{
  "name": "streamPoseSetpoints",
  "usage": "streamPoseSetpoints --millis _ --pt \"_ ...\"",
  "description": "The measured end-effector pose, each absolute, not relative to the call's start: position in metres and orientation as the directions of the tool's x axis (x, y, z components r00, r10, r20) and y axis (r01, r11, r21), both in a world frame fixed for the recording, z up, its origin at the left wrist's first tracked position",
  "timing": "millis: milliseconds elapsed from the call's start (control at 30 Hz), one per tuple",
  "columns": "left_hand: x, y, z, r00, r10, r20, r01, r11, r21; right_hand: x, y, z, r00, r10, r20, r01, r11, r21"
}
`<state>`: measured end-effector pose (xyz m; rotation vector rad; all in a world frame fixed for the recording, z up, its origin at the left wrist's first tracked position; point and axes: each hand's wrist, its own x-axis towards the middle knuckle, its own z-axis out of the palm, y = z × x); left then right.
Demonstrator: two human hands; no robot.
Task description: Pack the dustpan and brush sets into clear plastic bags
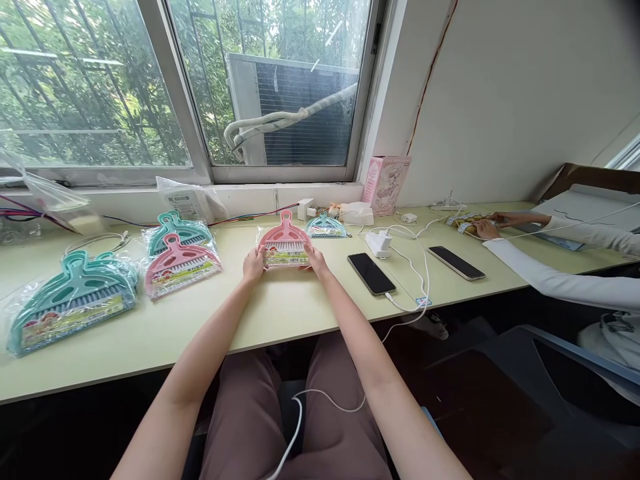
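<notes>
Both my hands grip a pink dustpan and brush set [286,233] in clear wrapping, in the middle of the table. My left hand [254,263] closes on its left edge, and my right hand [316,259] on its right edge. The brush bristles and a printed label face me, with the handle pointing away. To the left lie another wrapped pink set [181,267], a green set [176,230] behind it and a larger green pile [75,300]. A small green set [326,227] lies behind my right hand.
A black phone [371,273] on a white cable lies to the right, near a charger [380,243] and a second phone [457,263]. A pink box [386,185] stands by the wall. At far right a co-worker's hands [493,225] touch something yellowish.
</notes>
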<state>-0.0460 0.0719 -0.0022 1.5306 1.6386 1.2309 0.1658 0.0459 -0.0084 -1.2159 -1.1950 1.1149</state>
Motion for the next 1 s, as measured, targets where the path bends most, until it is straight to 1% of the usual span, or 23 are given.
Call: streamPoseSetpoints --millis 133,367,500,800,1000 --pt "-0.046 0.069 0.002 -0.133 0.978 0.163 0.476 -0.081 0.876 0.165 0.043 -0.006 0.123 0.992 0.037 0.100 0.025 -0.995" --pt "-0.041 0.059 0.008 -0.081 0.977 0.198 0.570 -0.117 0.813 0.166 0.042 -0.005 0.200 0.980 0.021 0.053 0.011 -0.999" --pt "-0.039 0.059 0.007 -0.110 0.971 0.211 0.620 -0.099 0.779 0.165 0.041 -0.005 0.202 0.979 0.036 0.066 0.023 -0.998" --pt "-0.033 0.052 0.013 -0.163 0.964 0.210 0.652 -0.055 0.756 0.164 0.044 -0.009 0.192 0.980 0.050 0.085 0.035 -0.996" --pt "-0.032 0.051 0.015 -0.175 0.954 0.243 0.661 -0.069 0.747 0.168 0.045 -0.009 0.253 0.960 0.121 0.241 0.059 -0.969"
